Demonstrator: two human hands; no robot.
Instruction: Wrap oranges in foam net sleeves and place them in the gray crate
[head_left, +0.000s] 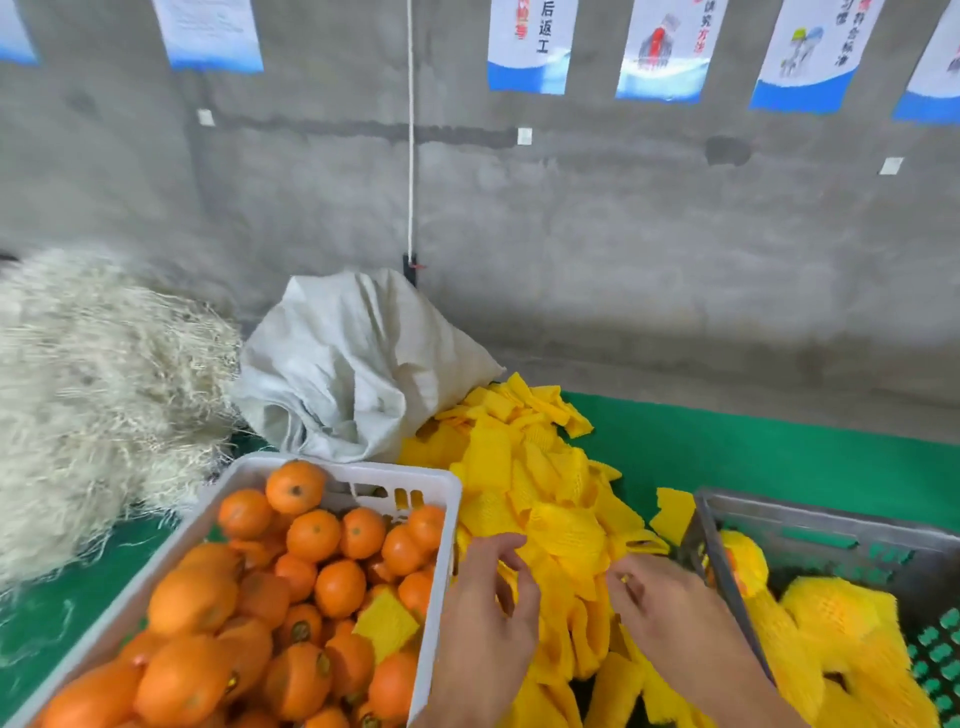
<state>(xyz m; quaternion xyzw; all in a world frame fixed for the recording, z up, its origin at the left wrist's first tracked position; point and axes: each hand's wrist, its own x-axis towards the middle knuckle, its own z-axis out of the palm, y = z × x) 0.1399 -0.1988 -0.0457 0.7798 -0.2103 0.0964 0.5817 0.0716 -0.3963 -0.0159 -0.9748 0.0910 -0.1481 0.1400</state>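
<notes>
Wrapped oranges (831, 613) cut off at bottom edge, gray crate (831, 525) cropped right, wall posters (670, 47) blurred

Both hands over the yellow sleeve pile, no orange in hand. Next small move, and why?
Probably pinch one sleeve free of the yellow sleeve pile and spread its mouth. Both the left hand and the right hand hover over it with curled fingers, seemingly holding nothing. Bare oranges wait in the white crate; the gray crate already holds wrapped ones.

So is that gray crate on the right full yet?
Not full. The gray crate holds a few wrapped oranges, and its far wall and part of its green floor show bare.
</notes>
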